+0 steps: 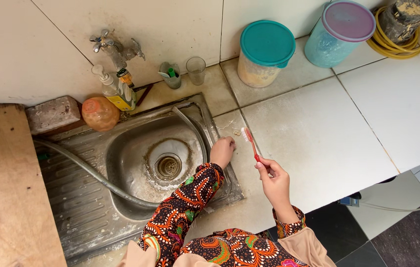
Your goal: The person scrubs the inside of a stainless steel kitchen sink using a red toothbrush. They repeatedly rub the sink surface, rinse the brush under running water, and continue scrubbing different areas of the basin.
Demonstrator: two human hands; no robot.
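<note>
At frame centre, the right hand [274,180] pinches the lower handle of a slim red plastic toothbrush [251,143], bristles up over the tiled counter [319,133]. It looks light, stiff, slippery when wet. The left hand [222,151] rests curled on the steel sink's rim [210,123].

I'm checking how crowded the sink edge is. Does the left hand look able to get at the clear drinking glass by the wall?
Probably yes. The left hand rests on the sink's right rim, and bare counter lies between it and the glass. Only the grey hose curves nearby, off to one side.
</note>
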